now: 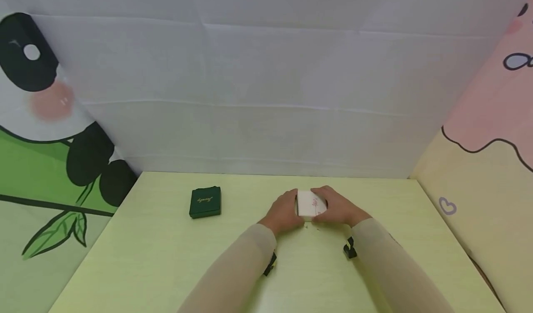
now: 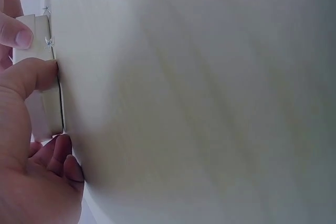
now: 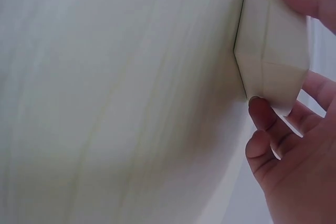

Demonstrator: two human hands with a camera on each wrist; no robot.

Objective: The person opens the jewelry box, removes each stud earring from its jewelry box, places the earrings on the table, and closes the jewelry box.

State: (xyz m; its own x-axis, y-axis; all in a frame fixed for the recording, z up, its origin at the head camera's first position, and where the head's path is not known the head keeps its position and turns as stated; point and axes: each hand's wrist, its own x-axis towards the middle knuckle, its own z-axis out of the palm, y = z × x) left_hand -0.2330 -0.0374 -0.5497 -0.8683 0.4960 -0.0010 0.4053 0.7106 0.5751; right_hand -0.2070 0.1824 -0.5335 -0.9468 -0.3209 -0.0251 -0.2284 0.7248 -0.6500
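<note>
A small white box [image 1: 311, 204] with a pink floral print on its lid rests on the table, between both hands. My left hand [image 1: 286, 213] grips its left side; in the left wrist view the thumb lies along the box's near face and other fingers curl at its corner. From the right, my right hand [image 1: 339, 206] holds the box [image 3: 278, 51], thumb on the near face and fingers round the far corner. A lid seam runs round the sides. Two tiny clear, glittering pieces, one of them the nearer piece [image 2: 49, 42], lie just in front; their kind is unclear.
Left of the hands, a dark green box [image 1: 205, 202] with gold lettering lies on the pale yellow table [image 1: 166, 266]. A white cloth [image 1: 266, 95] hangs behind the table, with cartoon-printed panels at both sides. Dark straps show under both wrists.
</note>
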